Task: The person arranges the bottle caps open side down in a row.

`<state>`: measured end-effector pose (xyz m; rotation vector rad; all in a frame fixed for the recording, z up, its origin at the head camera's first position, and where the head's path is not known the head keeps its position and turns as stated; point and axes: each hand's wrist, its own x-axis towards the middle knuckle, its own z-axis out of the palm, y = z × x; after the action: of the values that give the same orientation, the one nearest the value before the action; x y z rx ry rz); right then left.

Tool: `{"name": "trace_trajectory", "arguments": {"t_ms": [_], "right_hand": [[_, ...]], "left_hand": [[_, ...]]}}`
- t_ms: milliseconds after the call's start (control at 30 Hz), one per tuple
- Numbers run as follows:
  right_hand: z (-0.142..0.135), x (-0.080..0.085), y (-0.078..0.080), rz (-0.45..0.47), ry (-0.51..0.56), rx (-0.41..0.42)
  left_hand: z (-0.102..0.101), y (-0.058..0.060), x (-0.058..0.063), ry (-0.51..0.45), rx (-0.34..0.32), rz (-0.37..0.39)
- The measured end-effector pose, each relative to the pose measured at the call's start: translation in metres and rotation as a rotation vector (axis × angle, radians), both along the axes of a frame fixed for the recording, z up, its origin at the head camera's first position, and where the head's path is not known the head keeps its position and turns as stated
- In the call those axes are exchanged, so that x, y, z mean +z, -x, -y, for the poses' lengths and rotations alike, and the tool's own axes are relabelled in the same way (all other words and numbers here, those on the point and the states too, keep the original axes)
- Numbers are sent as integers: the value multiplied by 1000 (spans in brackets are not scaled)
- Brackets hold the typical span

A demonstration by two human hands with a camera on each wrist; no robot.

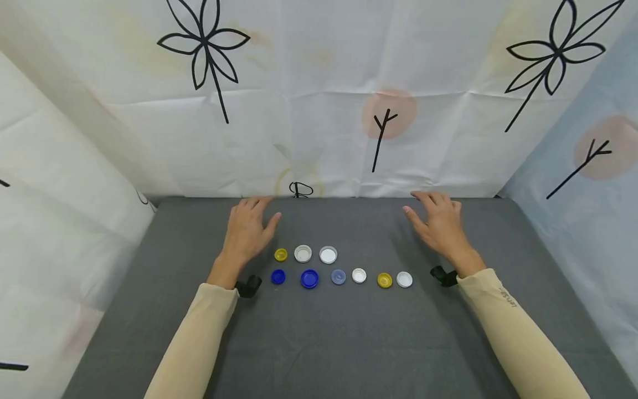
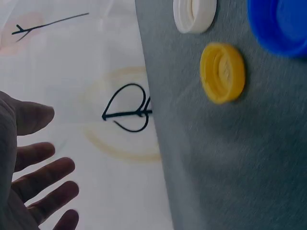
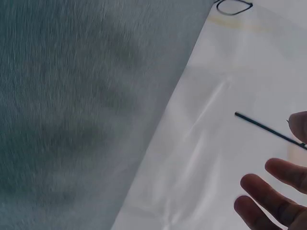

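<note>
Several plastic bottle caps lie on the grey table in two rough rows. The back row has a small yellow cap (image 1: 281, 255), a white cap (image 1: 303, 254) and another white cap (image 1: 328, 255). In front are a small blue cap (image 1: 278, 276), a larger blue cap (image 1: 309, 279), a pale blue cap (image 1: 338, 276), a small white cap (image 1: 359, 275), a yellow cap (image 1: 384, 280) and a white cap (image 1: 404, 279). My left hand (image 1: 250, 230) hovers left of the caps, fingers spread, holding nothing. Beyond their right end, my right hand (image 1: 440, 224) is likewise spread and holds nothing.
The grey table (image 1: 319, 343) ends at a white fabric backdrop (image 1: 319, 133) with drawn plants. Similar fabric hangs at the left and right sides. Dark straps (image 1: 248, 286) circle both wrists.
</note>
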<state>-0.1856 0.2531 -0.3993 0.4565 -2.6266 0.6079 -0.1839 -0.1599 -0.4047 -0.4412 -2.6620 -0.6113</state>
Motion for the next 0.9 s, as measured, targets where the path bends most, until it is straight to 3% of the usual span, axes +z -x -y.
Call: {"name": "trace_trajectory", "arguments": {"t_ms": [233,400,600,900], "right_hand": [[22,-4,-10,45,119,127],[43,-13,-20,220,211,217],[71,-29,-23,455,303,299],[101,-50,-8,628,345,450]], "left_hand": [[-12,-8,-11,-174,-129,174],[-30,-13,-24,-257,-231,334],[-52,-14,-37,-224,-302,459],[-65,-9,-45,-184,-326,587]]}}
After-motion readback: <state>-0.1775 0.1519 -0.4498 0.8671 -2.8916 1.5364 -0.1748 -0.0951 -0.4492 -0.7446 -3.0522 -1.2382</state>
